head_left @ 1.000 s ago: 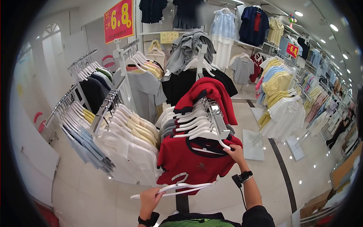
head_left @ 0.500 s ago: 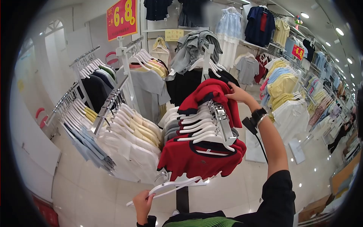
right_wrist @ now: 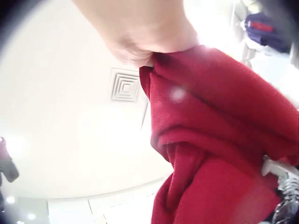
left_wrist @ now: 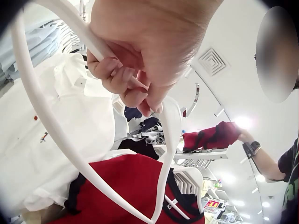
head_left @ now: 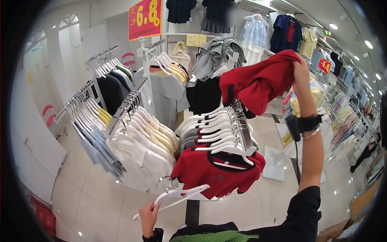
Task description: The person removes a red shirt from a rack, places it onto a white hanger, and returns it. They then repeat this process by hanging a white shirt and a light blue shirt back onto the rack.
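A white hanger (head_left: 177, 195) with a metal hook is gripped by my left hand (head_left: 149, 213); no garment is on it. In the left wrist view the fingers (left_wrist: 119, 77) curl round one arm of this hanger. My right hand (head_left: 301, 74) holds a bunched red shirt (head_left: 262, 82) with dark trim, raised above the right end of the front rack. The right wrist view shows the red cloth (right_wrist: 201, 102) hanging in folds from the hand. Below it, a red shirt (head_left: 217, 171) with a navy collar hangs foremost on the rack (head_left: 244, 133).
White and cream shirts (head_left: 141, 149) hang on the rail to the left. Grey garments (head_left: 217, 56) lie heaped on the rack behind. A red price sign (head_left: 145, 20) stands at the back left, and a rack of pale clothes (head_left: 338, 109) runs along the right.
My right hand went from the front of the rack to the bunched red shirt, took hold and lifted it. My left hand moved slightly left with the hanger.
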`<state>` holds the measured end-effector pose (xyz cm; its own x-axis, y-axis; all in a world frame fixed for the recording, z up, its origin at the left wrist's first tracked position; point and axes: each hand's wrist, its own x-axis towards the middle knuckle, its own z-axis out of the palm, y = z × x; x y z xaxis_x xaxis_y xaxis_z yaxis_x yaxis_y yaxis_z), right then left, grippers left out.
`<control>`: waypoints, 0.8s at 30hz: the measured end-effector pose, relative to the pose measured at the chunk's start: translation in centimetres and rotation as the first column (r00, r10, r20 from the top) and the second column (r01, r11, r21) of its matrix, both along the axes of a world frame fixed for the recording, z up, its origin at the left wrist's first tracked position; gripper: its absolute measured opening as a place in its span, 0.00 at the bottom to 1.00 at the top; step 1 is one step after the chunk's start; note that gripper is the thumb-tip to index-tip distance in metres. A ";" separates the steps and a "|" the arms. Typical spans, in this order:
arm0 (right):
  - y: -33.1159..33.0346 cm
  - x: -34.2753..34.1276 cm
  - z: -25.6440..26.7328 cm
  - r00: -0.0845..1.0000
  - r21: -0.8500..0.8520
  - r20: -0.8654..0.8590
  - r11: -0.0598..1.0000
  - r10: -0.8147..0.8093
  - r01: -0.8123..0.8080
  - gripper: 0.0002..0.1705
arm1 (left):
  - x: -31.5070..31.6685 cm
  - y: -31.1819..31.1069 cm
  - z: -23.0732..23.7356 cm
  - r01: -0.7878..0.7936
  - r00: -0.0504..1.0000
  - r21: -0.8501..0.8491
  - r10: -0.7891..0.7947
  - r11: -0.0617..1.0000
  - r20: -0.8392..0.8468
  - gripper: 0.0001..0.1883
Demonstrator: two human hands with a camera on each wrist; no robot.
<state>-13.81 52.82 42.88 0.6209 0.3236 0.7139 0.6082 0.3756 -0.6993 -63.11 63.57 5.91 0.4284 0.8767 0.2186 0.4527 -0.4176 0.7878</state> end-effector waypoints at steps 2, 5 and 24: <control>-2.6 -3.4 0.1 1.000 -0.003 0.000 1.000 0.016 -0.016 0.20 | 0.7 0.1 -0.3 0.008 0.999 -0.019 -0.007 1.000 0.037 0.08; -3.7 -4.5 -2.1 0.998 -0.011 -0.065 1.000 -0.015 0.015 0.18 | 2.1 0.7 -1.0 0.040 0.997 -0.037 -0.038 0.999 0.063 0.08; 8.9 -13.5 -5.2 0.980 -0.549 -0.052 0.815 0.191 -0.188 0.20 | -1.3 -2.3 -2.4 0.142 0.990 -0.170 -0.138 0.975 0.039 0.09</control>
